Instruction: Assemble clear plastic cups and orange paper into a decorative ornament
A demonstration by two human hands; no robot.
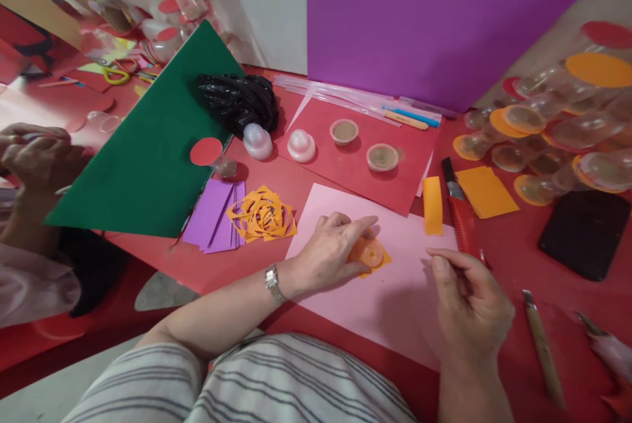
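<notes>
My left hand (pixel 328 248), with a watch at the wrist, holds a clear round plastic piece (pixel 374 253) between thumb and fingers. That piece sits flat on a small orange paper square (pixel 366 272), which lies on a pink sheet (pixel 326 199). Over the sheet's right side hovers my right hand (pixel 467 291), its thumb and forefinger pressed together; whatever is in them, if anything, is too small to make out. A folded orange paper strip (pixel 433 206) rests just beyond the right hand. To the left lie orange paper cutouts (pixel 263 214) with their middles cut away.
Purple paper strips (pixel 207 212), a black plastic bag (pixel 241 104) and two sand-filled cups (pixel 382 157) lie ahead. On the right are a red cutter (pixel 461 212), a phone (pixel 585 232), a wood-handled tool (pixel 543 344) and stacked plastic bottles (pixel 538 127). A green board (pixel 153 153) separates another person's hands (pixel 37 153).
</notes>
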